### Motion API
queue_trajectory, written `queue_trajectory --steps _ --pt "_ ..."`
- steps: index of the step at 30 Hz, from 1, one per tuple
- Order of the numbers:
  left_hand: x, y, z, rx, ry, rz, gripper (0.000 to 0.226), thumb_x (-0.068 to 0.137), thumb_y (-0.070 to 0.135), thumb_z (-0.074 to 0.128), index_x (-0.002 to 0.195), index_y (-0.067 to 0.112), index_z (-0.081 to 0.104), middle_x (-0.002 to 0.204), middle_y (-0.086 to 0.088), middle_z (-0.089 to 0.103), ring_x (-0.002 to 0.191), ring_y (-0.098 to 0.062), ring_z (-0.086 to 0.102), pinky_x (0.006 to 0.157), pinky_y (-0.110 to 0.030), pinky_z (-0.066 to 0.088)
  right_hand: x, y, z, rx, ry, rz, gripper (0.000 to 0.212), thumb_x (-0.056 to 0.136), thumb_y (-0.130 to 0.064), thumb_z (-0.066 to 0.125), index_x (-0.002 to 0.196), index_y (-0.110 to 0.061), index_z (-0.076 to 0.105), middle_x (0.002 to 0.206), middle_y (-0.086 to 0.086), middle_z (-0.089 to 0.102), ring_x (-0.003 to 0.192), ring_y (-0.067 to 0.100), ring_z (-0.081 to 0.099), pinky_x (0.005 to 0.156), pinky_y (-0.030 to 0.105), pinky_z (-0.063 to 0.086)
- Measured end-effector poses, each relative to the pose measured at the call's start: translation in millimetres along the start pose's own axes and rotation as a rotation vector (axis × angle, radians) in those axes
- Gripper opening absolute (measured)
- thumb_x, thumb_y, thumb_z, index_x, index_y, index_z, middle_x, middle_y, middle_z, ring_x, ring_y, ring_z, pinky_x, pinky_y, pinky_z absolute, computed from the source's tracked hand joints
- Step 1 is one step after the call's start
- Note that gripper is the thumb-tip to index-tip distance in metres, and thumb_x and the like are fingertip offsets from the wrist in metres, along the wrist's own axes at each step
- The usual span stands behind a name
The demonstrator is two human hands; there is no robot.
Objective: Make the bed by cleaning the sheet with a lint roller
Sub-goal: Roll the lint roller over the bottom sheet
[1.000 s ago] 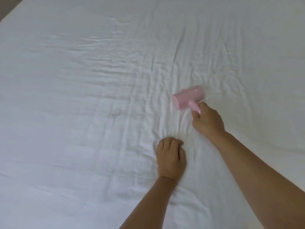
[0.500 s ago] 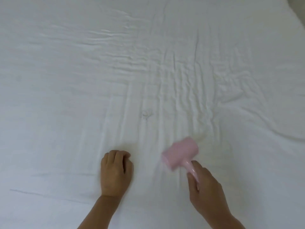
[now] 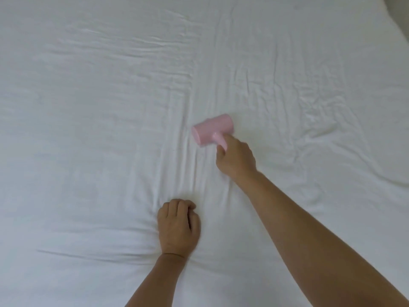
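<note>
A wrinkled white sheet [image 3: 99, 129] covers the whole bed. The pink lint roller [image 3: 211, 129] lies with its drum on the sheet near the middle of the view. My right hand [image 3: 235, 160] grips its short handle from the near side, arm stretched out. My left hand [image 3: 178, 227] is nearer to me, curled into a fist and pressing knuckles-down into the sheet, which dents and creases around it. It holds nothing that I can see.
The bed's right edge [image 3: 398, 23] shows at the top right corner. Deep folds [image 3: 332, 134] run across the sheet to the right of the roller.
My right hand has pushed the roller away from me across the sheet, over the spot where a small hair curl lay. My left fist has stayed pressed on the sheet.
</note>
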State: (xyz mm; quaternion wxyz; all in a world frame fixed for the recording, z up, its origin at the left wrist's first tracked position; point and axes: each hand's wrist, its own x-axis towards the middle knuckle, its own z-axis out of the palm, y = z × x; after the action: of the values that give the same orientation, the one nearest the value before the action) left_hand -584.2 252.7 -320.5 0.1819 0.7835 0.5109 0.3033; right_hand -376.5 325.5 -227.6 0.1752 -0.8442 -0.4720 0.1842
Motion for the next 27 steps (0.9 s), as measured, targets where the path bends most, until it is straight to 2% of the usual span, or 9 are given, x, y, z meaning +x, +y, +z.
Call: queue_trajectory --steps 3,7,10,12,15,17,19,24,27 --pt "0 0 1 0.005 0.005 0.008 0.019 0.084 0.013 0.048 0.086 0.013 0.066 0.085 -0.001 0.06 0.077 -0.026 0.053 0.075 -0.04 0.043 -78 47 -3 -0.023 0.042 0.013 0.033 0.097 -0.028 0.052 0.13 -0.029 0.056 0.079 -0.001 0.057 0.083 0.033 0.064 0.063 0.032 0.041" --pt "0 -1 4 0.025 0.029 0.002 0.02 0.083 0.013 0.047 0.087 0.011 0.066 0.086 -0.003 0.06 0.079 -0.029 0.054 0.077 -0.043 0.044 -202 107 -19 -0.034 0.013 0.106 0.027 0.094 -0.032 0.053 0.121 -0.036 0.052 0.076 -0.006 0.053 0.071 0.021 0.058 0.063 0.036 0.047" --pt "-5 2 7 0.11 0.032 0.005 0.022 0.083 0.013 0.045 0.089 0.01 0.065 0.087 -0.006 0.06 0.08 -0.032 0.053 0.077 -0.046 0.043 -279 131 -11 0.057 0.044 0.262 0.028 0.087 -0.035 0.059 0.107 -0.052 0.052 0.067 -0.016 0.048 0.059 0.008 0.052 0.057 0.02 0.04" --pt "-3 8 5 0.191 0.017 0.067 0.024 0.087 0.015 0.042 0.092 0.009 0.064 0.088 -0.009 0.06 0.081 -0.035 0.053 0.076 -0.046 0.039 -314 139 -5 0.18 0.139 0.254 0.014 0.074 -0.044 0.058 0.084 -0.043 0.048 0.053 -0.026 0.032 0.044 0.002 0.041 0.051 0.015 0.034" --pt "11 37 5 0.193 -0.096 0.347 0.022 0.091 0.018 0.043 0.097 0.009 0.062 0.09 -0.008 0.061 0.078 -0.033 0.053 0.073 -0.044 0.037 -353 142 -10 0.243 0.222 0.222 0.017 0.075 -0.04 0.053 0.085 -0.032 0.065 0.056 -0.02 0.047 0.049 -0.001 0.043 0.056 0.005 0.036" --pt "32 66 17 0.146 -0.182 0.502 0.02 0.091 0.018 0.046 0.096 0.008 0.063 0.085 -0.005 0.062 0.073 -0.03 0.053 0.069 -0.041 0.04 -368 137 -15 0.301 0.271 0.238 0.026 0.074 -0.035 0.052 0.099 -0.036 0.059 0.058 -0.013 0.051 0.063 -0.012 0.046 0.061 -0.008 0.031" --pt "60 95 39 0.118 -0.23 0.484 0.02 0.092 0.02 0.046 0.09 0.009 0.063 0.076 -0.003 0.061 0.068 -0.029 0.053 0.064 -0.041 0.044 -366 137 -4 0.292 0.337 0.304 0.03 0.074 -0.033 0.055 0.102 -0.042 0.049 0.062 -0.016 0.049 0.067 -0.017 0.048 0.063 -0.012 0.027" --pt "83 91 78 0.046 -0.23 0.31 0.016 0.091 0.017 0.046 0.084 0.01 0.058 0.07 -0.003 0.056 0.066 -0.026 0.046 0.067 -0.043 0.045 -298 124 9 0.297 0.34 0.415 0.026 0.092 -0.028 0.059 0.112 -0.045 0.058 0.08 -0.011 0.063 0.069 0.015 0.06 0.065 0.019 0.047" --pt "74 76 83 -0.075 -0.201 0.264 0.007 0.091 0.01 0.054 0.088 0.01 0.06 0.077 -0.003 0.058 0.073 -0.025 0.048 0.076 -0.039 0.043 -201 123 -14 0.213 0.383 0.39 0.02 0.092 -0.027 0.054 0.108 -0.019 0.064 0.077 0.001 0.065 0.073 0.03 0.065 0.063 0.034 0.049"
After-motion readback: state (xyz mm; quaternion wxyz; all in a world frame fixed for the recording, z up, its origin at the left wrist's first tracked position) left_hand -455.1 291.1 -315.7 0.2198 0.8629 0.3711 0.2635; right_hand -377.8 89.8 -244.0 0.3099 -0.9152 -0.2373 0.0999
